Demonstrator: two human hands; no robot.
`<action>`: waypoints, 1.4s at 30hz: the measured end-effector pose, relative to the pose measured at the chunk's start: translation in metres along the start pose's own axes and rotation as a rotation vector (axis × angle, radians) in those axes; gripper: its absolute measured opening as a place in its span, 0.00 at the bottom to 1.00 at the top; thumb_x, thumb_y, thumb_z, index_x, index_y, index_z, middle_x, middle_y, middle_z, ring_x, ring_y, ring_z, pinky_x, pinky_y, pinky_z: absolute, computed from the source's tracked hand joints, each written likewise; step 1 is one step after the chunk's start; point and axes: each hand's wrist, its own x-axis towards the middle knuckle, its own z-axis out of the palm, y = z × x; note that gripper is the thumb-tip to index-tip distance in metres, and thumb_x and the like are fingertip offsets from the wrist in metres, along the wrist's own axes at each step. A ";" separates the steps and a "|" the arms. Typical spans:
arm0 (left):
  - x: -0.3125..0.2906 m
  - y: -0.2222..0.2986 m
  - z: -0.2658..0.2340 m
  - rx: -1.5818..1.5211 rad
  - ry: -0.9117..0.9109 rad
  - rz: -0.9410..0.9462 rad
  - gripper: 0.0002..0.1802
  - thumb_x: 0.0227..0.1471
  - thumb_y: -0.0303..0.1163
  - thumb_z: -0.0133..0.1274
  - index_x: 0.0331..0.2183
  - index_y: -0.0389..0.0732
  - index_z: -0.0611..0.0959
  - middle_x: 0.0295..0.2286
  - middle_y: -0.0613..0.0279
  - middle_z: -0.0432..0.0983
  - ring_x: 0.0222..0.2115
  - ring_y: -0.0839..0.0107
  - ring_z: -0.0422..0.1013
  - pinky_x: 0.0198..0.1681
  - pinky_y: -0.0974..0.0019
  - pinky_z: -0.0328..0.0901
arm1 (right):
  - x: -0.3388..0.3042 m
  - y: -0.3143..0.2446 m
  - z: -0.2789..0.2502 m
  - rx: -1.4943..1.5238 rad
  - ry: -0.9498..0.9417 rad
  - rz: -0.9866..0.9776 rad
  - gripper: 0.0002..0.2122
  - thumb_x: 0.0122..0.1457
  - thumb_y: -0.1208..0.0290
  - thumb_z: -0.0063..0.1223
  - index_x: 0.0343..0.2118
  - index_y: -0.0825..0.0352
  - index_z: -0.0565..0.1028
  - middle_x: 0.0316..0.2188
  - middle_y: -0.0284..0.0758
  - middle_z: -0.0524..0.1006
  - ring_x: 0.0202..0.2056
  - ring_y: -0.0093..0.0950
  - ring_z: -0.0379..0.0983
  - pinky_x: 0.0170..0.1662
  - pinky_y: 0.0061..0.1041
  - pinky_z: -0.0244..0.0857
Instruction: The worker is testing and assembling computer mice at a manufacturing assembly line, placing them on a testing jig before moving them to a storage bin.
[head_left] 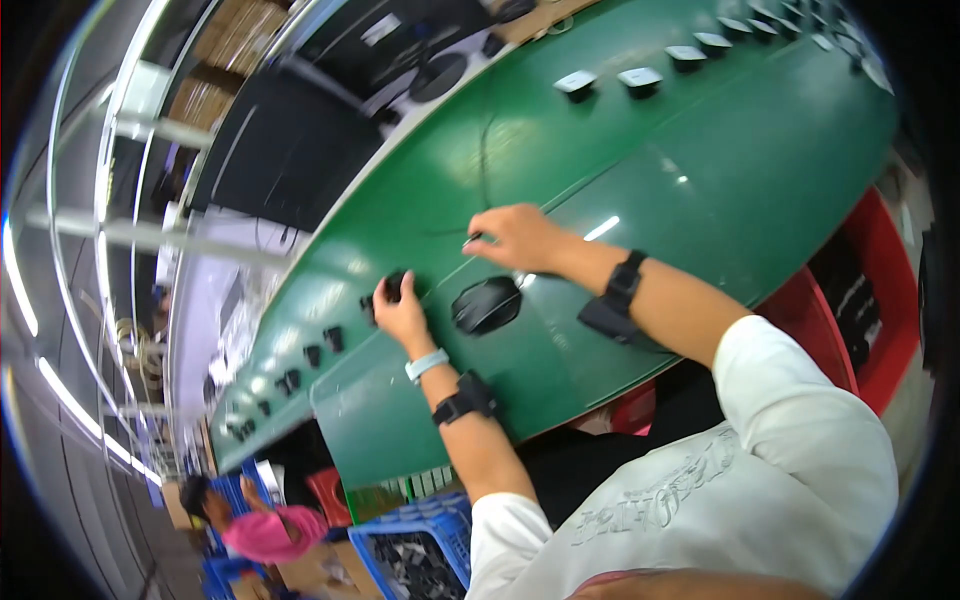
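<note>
On the green work surface (540, 345) between my hands lies a black computer mouse (487, 305). My left hand (402, 318), just left of the mouse, has its fingers closed around a small black part (396, 286) whose kind I cannot make out. Beyond the mouse and a little to its right is my right hand (515, 237). Its thumb and fingers are pinched together at a small dark piece (473, 239), mostly hidden by the fingertips. Each forearm wears a black strap, and a light band circles my left wrist.
Small black parts (333, 338) stand in a line toward the far left. White-topped dark pieces (640, 80) are set out at the far right. Monitors (300, 140) stand behind the table. A red bin (885, 300) is on the right, a blue crate (415, 540) below left; a person (270, 530) works beyond.
</note>
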 end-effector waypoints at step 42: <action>-0.036 0.078 0.019 -1.041 -0.664 -0.203 0.31 0.38 0.07 0.57 0.47 0.38 0.78 0.55 0.48 0.71 0.53 0.62 0.71 0.56 0.60 0.69 | 0.002 -0.001 0.009 0.336 0.035 0.030 0.12 0.67 0.63 0.51 0.31 0.64 0.78 0.28 0.32 0.74 0.36 0.31 0.70 0.48 0.32 0.57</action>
